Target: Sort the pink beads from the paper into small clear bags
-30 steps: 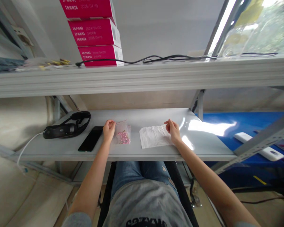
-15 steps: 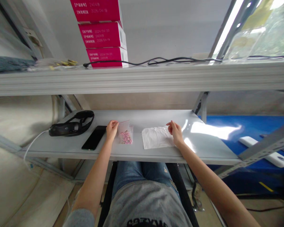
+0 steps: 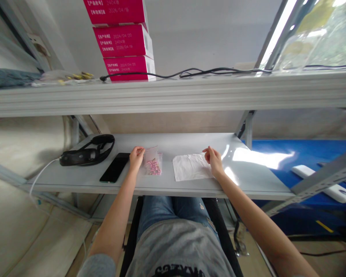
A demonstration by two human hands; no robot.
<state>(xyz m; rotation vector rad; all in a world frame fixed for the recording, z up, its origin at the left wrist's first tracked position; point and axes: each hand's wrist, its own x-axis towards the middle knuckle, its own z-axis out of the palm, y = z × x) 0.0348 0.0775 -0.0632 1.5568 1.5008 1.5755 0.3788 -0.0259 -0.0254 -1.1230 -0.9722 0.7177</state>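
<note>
A small clear zip bag of pink beads (image 3: pixel 153 166) lies on the grey table (image 3: pixel 161 186). My left hand (image 3: pixel 137 154) is closed, its fingertips pinching the upper left corner of that bag. To the right, a crumpled white paper or cloth piece (image 3: pixel 190 167) lies flat on the table. My right hand (image 3: pixel 212 157) is over the right end of this white piece, fingers curled with the index finger partly out; whether anything sits between its fingertips is too small to tell. A black phone (image 3: pixel 115 168) lies left of my left hand.
A black headset-like device (image 3: pixel 86 154) with a white cable is at the table's left. Above the table's back runs a shelf edge (image 3: pixel 173 96) bearing red boxes (image 3: pixel 122 40) and a black cable (image 3: pixel 202 72). A white device (image 3: pixel 324 184) rests on a blue surface at right.
</note>
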